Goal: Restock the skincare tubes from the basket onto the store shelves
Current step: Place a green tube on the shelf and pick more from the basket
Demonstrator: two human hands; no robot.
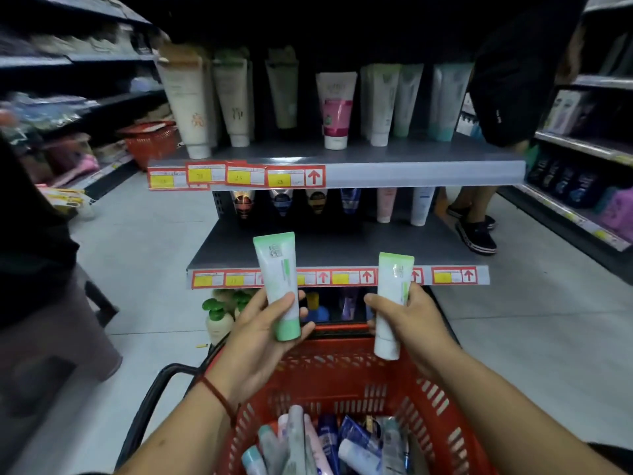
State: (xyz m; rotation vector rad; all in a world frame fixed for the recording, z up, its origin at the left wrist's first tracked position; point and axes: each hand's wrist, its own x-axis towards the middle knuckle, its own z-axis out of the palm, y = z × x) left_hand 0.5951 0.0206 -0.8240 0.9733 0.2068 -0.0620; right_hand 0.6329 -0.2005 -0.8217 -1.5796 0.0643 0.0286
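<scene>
My left hand [263, 334] grips a white tube with a green cap [279, 282], held upright, cap down. My right hand [407, 323] grips a similar white and green tube with a white cap [392, 303], also cap down. Both tubes are raised above the red basket [428, 402], in front of the lower grey shelf [335, 248]. Several more tubes [329, 443] lie in the basket. The upper shelf [376, 156] carries a row of standing tubes [337, 111], with a gap at its right of centre.
A person in black [507, 70] stands at the shelf's right end, their dark shoes [476, 234] on the floor. Another red basket [150, 142] sits on the left aisle's shelving. Green pump bottles [219, 313] stand on the bottom shelf. A dark stool [44, 337] is at my left.
</scene>
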